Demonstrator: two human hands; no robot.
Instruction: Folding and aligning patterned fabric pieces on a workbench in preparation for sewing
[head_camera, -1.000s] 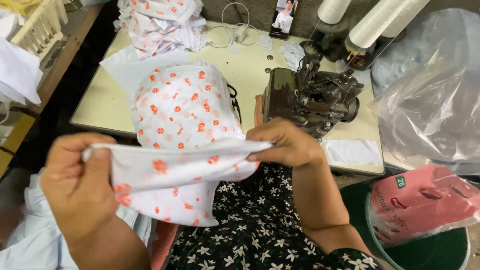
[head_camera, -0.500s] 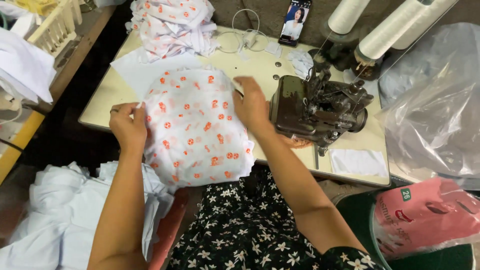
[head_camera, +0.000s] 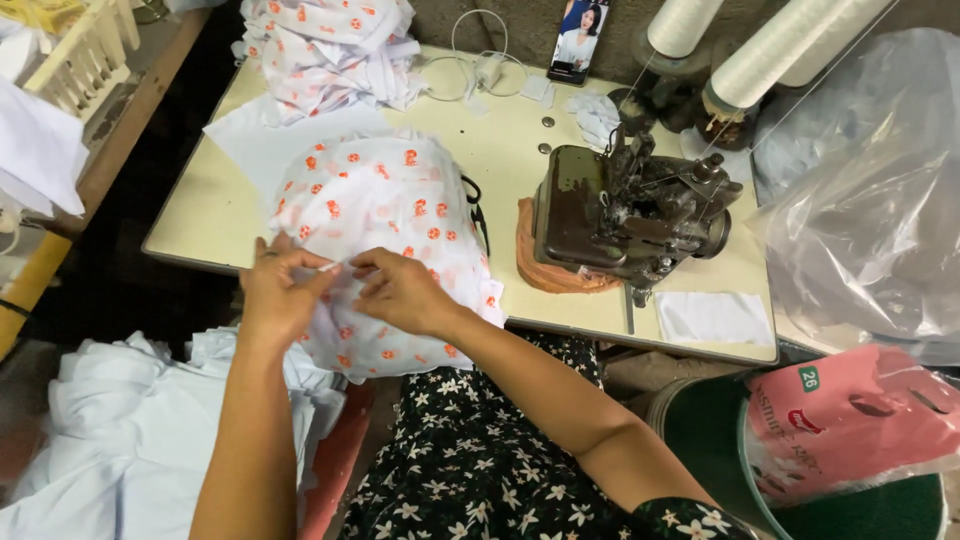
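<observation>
The white fabric with orange print (head_camera: 385, 215) lies under both hands and spreads away from them over the near edge of the sewing table (head_camera: 190, 235); its lower part hangs down from the table edge toward the person's lap. The left hand (head_camera: 275, 295) and the right hand (head_camera: 400, 290) are close together on the near part of this cloth, and between their fingertips they pinch a small white fold or edge of it, so both hands are narrow and closed on the fabric. The piece is long in the direction away from the person, from the hanging hem up to a rounded far end. It looks thin, soft and wrinkled, with small orange marks on white.

To the right of the right hand, well apart, stands a dark metal sewing machine (head_camera: 625, 210), heavy and worn, on a brownish pad. Beyond the hands, at the far side of the table, lies a pile of the same printed cloth (head_camera: 330, 45). Below the left hand, beside the person's lap, is a heap of plain white cloth (head_camera: 120, 440). Far to the right of the right hand there is a pink plastic bag (head_camera: 850, 420), smooth and shiny
</observation>
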